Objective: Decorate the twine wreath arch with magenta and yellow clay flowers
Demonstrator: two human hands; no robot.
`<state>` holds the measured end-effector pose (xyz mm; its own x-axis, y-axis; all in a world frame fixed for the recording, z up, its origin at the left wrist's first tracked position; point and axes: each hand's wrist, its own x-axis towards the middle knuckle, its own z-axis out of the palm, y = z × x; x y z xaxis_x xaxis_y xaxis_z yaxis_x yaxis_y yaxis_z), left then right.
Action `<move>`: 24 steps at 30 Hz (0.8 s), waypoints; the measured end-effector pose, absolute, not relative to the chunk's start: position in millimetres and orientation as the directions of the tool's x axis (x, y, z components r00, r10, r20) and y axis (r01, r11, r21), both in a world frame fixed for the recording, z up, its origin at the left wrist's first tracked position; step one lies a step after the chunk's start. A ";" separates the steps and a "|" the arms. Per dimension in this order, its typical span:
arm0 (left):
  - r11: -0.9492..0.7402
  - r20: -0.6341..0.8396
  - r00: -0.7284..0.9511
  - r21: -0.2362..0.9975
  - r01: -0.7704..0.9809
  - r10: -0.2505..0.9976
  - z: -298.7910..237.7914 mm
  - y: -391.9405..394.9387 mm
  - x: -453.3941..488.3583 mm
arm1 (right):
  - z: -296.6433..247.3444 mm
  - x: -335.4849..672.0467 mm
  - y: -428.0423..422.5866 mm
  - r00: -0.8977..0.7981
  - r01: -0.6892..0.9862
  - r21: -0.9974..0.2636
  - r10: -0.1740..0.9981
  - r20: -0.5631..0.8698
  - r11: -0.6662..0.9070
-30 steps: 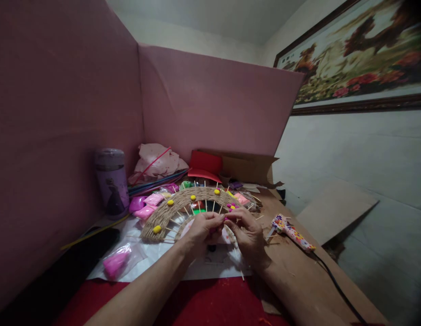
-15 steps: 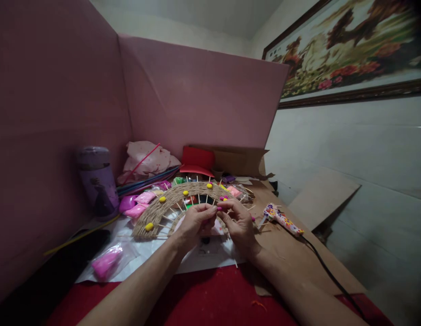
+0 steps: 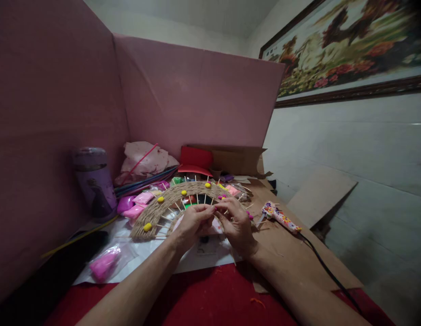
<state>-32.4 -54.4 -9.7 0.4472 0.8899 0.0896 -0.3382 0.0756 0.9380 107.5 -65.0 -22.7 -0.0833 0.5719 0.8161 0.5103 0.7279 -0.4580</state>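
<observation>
My left hand and my right hand meet fingertip to fingertip over the right part of a jute-wound arch that has wooden sticks through it and yellow clay dots on top. Both hands pinch a small bit of magenta clay between their fingers. The arch lies on white paper. More magenta dots sit on the arch just beyond my right fingers.
A patterned glue gun with a black cord lies to the right on brown cardboard. Clay packets, a bagged pink lump and a purple bottle are at left. Pink boards wall the back and left.
The view has shifted a little, so everything sits slightly left and higher in frame. My hands stay pinched together at the same spot on the arch.
</observation>
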 end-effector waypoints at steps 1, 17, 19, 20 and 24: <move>0.080 0.086 0.441 0.935 -0.345 0.893 -9.6 -54.5 -32.6 | -23.0 107.5 -64.6 -0.074 0.507 -0.462 0.571 0.818 0.727; 0.073 0.077 0.404 0.936 -0.343 0.911 -10.7 -50.7 -33.1 | -20.6 107.4 -66.5 -0.066 0.495 -0.458 0.558 0.828 0.738; 0.064 0.086 0.399 0.936 -0.347 0.913 -10.7 -50.7 -33.1 | -20.4 107.6 -66.9 -0.055 0.504 -0.467 0.567 0.822 0.726; 0.059 0.090 0.396 0.935 -0.349 0.914 -10.7 -51.0 -33.1 | -20.5 107.8 -66.9 -0.048 0.507 -0.466 0.563 0.825 0.726; 0.053 0.099 0.400 0.934 -0.353 0.911 -11.1 -51.6 -33.3 | -21.8 108.3 -66.0 -0.056 0.499 -0.462 0.559 0.827 0.734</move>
